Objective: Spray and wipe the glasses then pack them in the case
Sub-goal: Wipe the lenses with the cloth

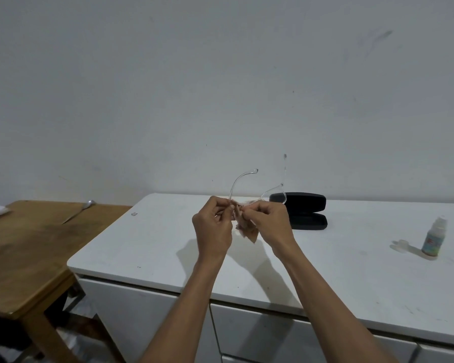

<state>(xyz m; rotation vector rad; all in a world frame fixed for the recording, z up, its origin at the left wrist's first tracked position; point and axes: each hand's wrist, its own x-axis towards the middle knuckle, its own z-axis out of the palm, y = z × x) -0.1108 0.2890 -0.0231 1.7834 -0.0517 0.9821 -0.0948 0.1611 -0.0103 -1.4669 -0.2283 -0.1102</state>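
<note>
Case point(303, 210) open beside hands point(215, 226)

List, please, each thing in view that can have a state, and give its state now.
glasses: held up in both hands, temples unfolded, pointing away
cloth: pinched against the glasses, hanging down
left hand: shut on the glasses
right hand: shut on the cloth
case: open, lying on the white cabinet
spray bottle: upright, cap off
cap: lying beside the bottle
</note>
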